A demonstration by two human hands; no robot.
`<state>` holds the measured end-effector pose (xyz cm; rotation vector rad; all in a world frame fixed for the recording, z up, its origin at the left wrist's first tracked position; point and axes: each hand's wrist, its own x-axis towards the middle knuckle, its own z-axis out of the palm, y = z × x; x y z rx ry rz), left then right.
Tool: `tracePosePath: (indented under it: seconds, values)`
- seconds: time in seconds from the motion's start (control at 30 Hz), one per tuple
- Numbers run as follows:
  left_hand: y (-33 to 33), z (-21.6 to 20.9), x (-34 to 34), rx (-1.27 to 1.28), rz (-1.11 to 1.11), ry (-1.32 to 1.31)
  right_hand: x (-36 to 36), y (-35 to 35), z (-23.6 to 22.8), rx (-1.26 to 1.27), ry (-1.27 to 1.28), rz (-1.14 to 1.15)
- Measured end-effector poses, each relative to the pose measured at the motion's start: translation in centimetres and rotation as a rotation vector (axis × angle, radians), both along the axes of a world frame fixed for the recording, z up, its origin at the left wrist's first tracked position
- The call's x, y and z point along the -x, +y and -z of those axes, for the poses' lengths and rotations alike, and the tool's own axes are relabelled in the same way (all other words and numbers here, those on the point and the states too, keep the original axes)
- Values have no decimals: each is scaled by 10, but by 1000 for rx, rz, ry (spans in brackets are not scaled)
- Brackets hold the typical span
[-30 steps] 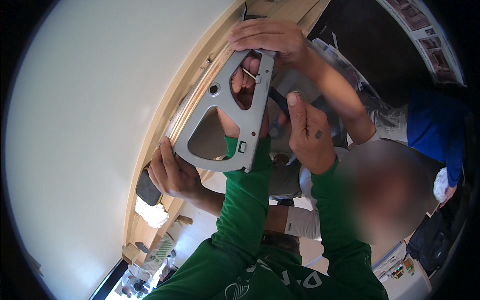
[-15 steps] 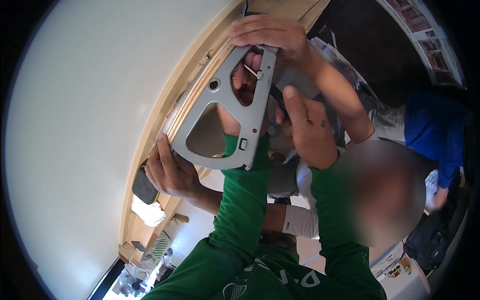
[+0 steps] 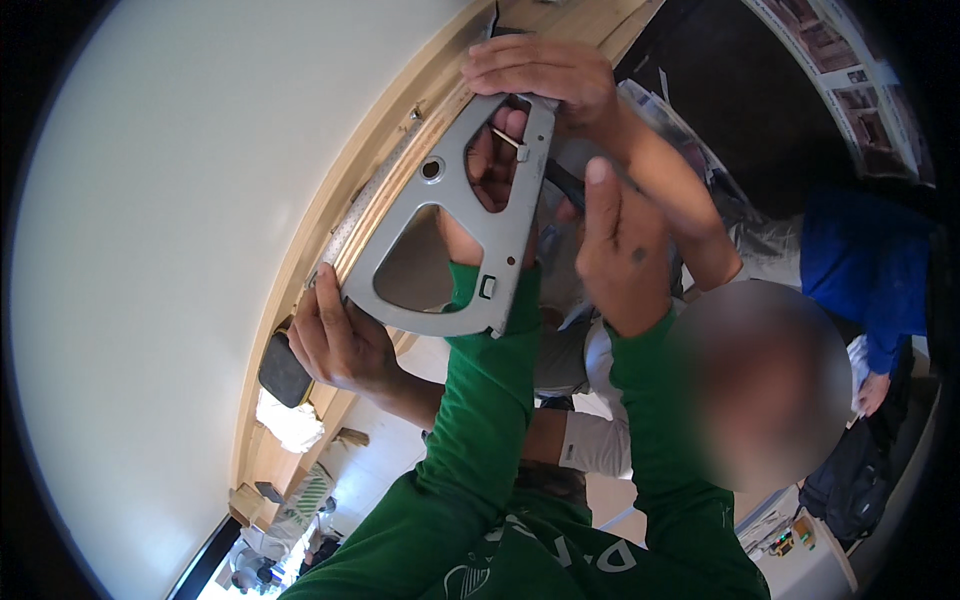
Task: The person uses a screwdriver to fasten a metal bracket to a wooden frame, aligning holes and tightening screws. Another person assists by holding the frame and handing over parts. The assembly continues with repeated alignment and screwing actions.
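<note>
A grey metal bracket [image 3: 500,235] with triangular cut-outs is pressed against a curved wooden frame [image 3: 375,150]. My left hand [image 3: 490,165], in a green sleeve, is behind the bracket, its fingers curled through the upper opening. My right hand [image 3: 615,250] is just right of the bracket, back toward me with the index finger raised. A dark slim thing [image 3: 565,185] lies by its fingers; whether it is held is unclear. A co-worker's hand [image 3: 540,70] holds the bracket's top, and another [image 3: 340,340] steadies its lower left corner.
A large white curved surface [image 3: 150,260] fills the left. A black pad [image 3: 283,370] sits on the wooden frame below the bracket. The co-worker stands close under my arms. A second person in blue [image 3: 860,270] is at the right, by a dark wall with pictures [image 3: 830,50].
Almost nothing has moved. My right index finger has risen slightly beside the bracket, and all hands stay on the bracket.
</note>
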<state>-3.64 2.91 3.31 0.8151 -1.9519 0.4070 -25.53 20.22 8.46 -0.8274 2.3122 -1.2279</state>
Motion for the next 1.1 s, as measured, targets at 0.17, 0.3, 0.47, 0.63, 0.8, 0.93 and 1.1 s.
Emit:
tracePosePath:
  seconds: [0.17,0.3,0.47,0.63,0.8,0.93,1.1]
  values:
    - [0,-3,1,-20,22,9,-2,0,-3,259,125,-28]
    - [-1,-5,2,-13,28,9,-7,2,9,185,437,-20]
    - [1,-3,1,-12,28,9,-2,6,4,27,-212,-23]
    - [2,0,0,-17,33,9,-10,0,5,209,-198,58]
    - [0,1,-2,-24,14,-6,-13,-2,14,201,323,14]
    - [3,0,-4,-74,-17,-34,-5,2,8,-40,-40,30]
    - [1,1,-3,-51,30,-9,-5,-2,5,116,-122,94]
